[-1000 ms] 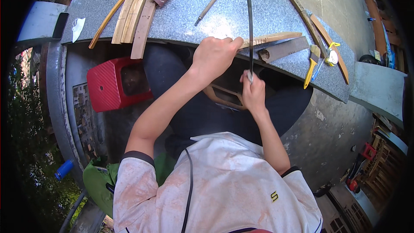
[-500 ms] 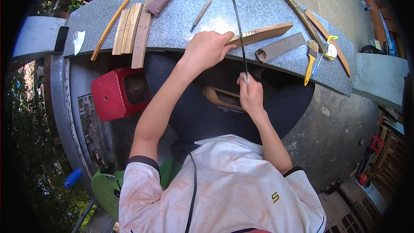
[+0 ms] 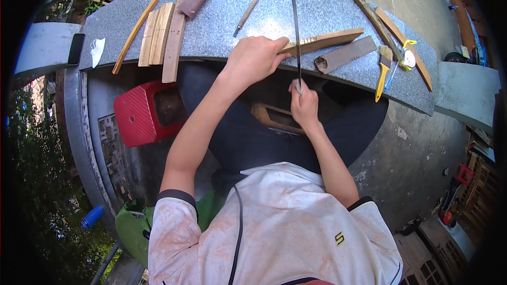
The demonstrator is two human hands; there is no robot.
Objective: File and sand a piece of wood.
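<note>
My left hand [image 3: 256,59] is closed on the left end of a wooden strip [image 3: 332,39], pressing it along the front edge of the speckled grey bench. Several short dark marks run across the strip's upper face. In my right hand [image 3: 304,103] is the handle of a long, thin dark blade [image 3: 296,24]; whether it is a file or a saw I cannot tell. The blade crosses the strip just right of my left fingers and points away from me. A brown sandpaper-like roll [image 3: 348,54] lies to the right of the strip.
On the bench [image 3: 211,37] are a chisel-like tool [image 3: 246,17], a purple-brown roll [image 3: 195,1] and several wooden strips [image 3: 158,34] at left. A yellow-handled brush [image 3: 382,76] and a tape measure [image 3: 407,59] lie at right. A red stool [image 3: 136,116] stands below.
My right hand has shifted slightly up and left, sliding the blade a little farther across the strip. My left hand keeps its hold on the wood.
</note>
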